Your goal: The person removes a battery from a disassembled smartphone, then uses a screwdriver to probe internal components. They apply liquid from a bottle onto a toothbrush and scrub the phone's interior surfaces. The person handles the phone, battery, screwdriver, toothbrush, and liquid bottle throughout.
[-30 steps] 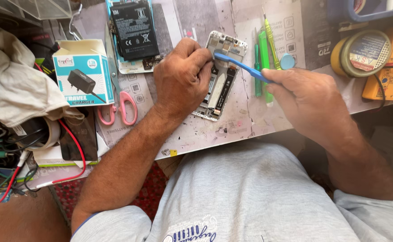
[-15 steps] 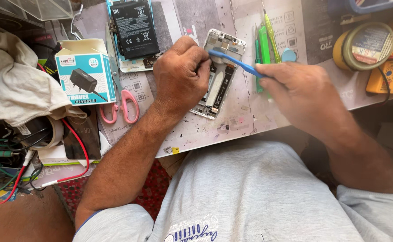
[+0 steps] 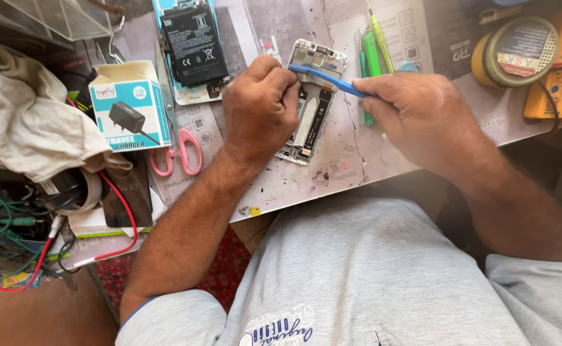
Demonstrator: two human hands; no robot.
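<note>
- While we look down over our lap, our left hand is clenched on the left edge of the opened phone frame, pinning it flat on the worn work mat.
- Our right hand grasps the blue plastic pry tool by its handle end; its flat tip reaches the upper part of the frame, just beside our left fingers.
- As for what is done, we judge that the phone is well into being taken apart: its back is off, the inner bay lies bare with a long dark strip running down the middle, and the black battery rests well apart, above and to the left.
- As for what is left, the small board at the top of the frame is in its place, and we judge that the prying there is not finished.
- Green tools lie just beside our right hand, pink-handled scissors lie left of our left forearm, and a charger box stands beyond them.
- A roll of tape and a yellow meter sit at the far right; a crumpled cloth and loose wires crowd the left.
</note>
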